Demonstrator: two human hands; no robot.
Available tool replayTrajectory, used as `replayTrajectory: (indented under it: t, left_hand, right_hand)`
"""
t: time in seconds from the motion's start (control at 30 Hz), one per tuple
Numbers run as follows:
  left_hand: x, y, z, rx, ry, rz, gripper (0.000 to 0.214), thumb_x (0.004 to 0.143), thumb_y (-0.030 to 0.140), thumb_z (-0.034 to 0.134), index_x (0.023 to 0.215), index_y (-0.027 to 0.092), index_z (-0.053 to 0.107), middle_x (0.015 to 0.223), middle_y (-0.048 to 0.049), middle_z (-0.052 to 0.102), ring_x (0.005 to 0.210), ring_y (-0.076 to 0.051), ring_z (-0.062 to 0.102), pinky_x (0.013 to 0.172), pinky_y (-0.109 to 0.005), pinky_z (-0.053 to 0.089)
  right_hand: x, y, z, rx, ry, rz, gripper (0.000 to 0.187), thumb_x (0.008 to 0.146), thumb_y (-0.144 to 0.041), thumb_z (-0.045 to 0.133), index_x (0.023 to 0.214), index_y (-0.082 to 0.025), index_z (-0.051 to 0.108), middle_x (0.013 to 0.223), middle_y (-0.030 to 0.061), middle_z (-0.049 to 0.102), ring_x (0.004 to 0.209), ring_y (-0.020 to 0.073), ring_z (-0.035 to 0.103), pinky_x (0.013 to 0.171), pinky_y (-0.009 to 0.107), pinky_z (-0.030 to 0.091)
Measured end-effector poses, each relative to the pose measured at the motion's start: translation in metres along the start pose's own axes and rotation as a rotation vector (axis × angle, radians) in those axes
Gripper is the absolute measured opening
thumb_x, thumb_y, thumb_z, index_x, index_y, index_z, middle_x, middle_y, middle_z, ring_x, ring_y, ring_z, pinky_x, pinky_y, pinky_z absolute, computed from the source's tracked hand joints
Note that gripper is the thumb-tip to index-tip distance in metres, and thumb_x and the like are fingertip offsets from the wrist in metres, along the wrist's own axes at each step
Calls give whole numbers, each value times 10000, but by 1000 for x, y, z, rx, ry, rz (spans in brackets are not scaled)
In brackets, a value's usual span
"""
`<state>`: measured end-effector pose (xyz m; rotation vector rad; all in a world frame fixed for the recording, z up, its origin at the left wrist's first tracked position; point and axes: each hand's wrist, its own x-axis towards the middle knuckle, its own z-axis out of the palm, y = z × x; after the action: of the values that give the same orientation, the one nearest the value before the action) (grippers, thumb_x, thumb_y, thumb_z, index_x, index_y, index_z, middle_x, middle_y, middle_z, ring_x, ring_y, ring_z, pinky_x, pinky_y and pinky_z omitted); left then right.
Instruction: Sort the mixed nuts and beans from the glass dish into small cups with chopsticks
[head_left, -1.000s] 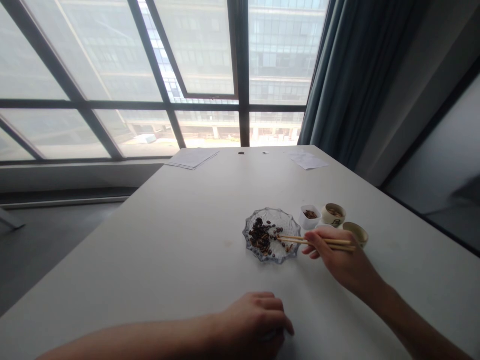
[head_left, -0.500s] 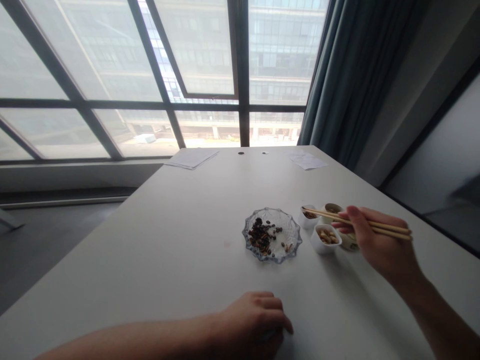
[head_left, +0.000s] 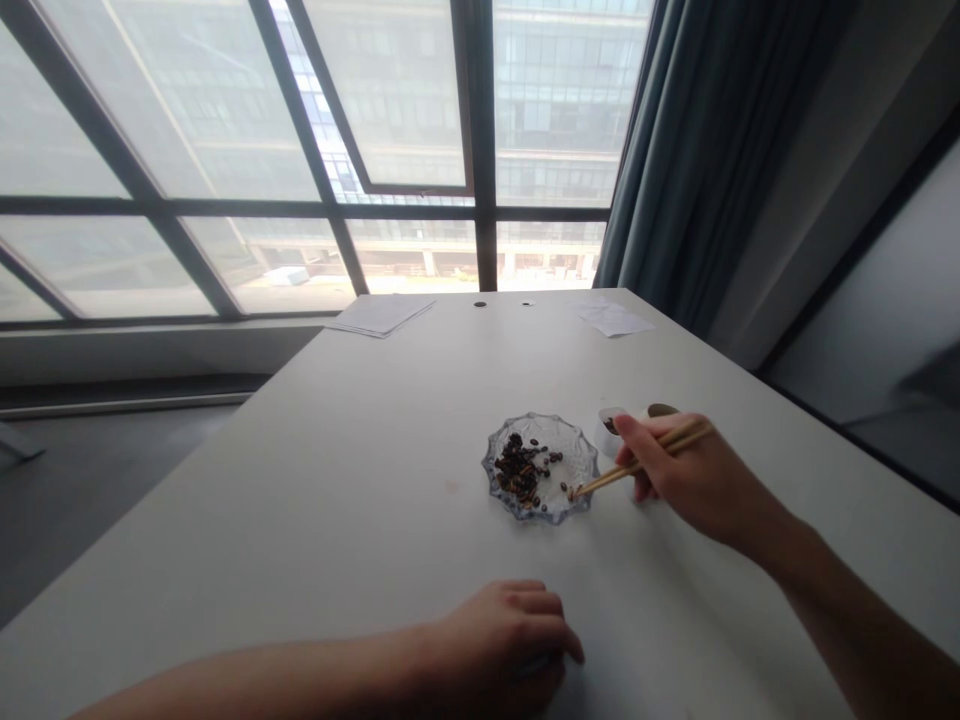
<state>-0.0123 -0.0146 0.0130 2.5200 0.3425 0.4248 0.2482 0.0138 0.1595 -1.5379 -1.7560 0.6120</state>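
My right hand (head_left: 694, 475) is closed around a pair of wooden chopsticks (head_left: 637, 464), which slope down to the left. Their tips are inside a clear scalloped glass dish (head_left: 491, 480), at a few small light-brown pieces (head_left: 574, 493) on its right side. Dark beans and brown bits (head_left: 517, 470) are heaped in the left half of the dish, with several loose beans near the middle. Below the dish, my left hand (head_left: 517, 635) rests on the table with its fingers curled loosely in and nothing seen in them.
Behind my right hand stand a small white cup (head_left: 607, 440) with brown bits and a pale round container (head_left: 664, 410); other cups are hidden by the hand. Paper sheets (head_left: 382, 316) and a further sheet (head_left: 615, 318) lie at the far end of the white table (head_left: 337, 480).
My right hand has moved left and turned, bringing the chopstick tips from above the white cup down into the glass dish. The front white cup is now covered. My left hand stays put.
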Motion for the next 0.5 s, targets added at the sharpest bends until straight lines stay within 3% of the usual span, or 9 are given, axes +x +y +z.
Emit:
replayTrajectory:
  t: [0.13,0.27,0.37,0.5]
  left_hand:
    - [0,0,1,14,-9,-13,266,893,101,663,1125,227,691,939,-42,744,855,-205,724,848,-258,594]
    - [0,1,1,4,-11,-22,271,902,89,662,1136,222,694,951,-43,740,875,-200,724,863,-251,587]
    - [0,0,1,-10,-11,0,267,908,104,653,1145,221,688,949,-50,738,877,-204,725,866,-257,585]
    - [1,-1,0,1,-3,7,266,908,114,641,1145,225,684,944,-50,744,859,-208,725,851,-262,590]
  right_hand:
    - [16,3,12,17,-72,-75,602,1036,-658,564,725,-181,759,586,38,731,531,183,698,541,280,546]
    - [8,18,3,108,-13,26,551,970,-695,650,868,-180,816,777,88,822,660,237,791,564,294,610]
    - [-3,25,-2,86,39,95,549,950,-723,661,853,-204,813,733,79,818,617,236,793,550,293,621]
    - [-14,26,7,99,-18,50,491,981,-668,663,819,-224,796,670,41,796,605,212,783,570,269,609]
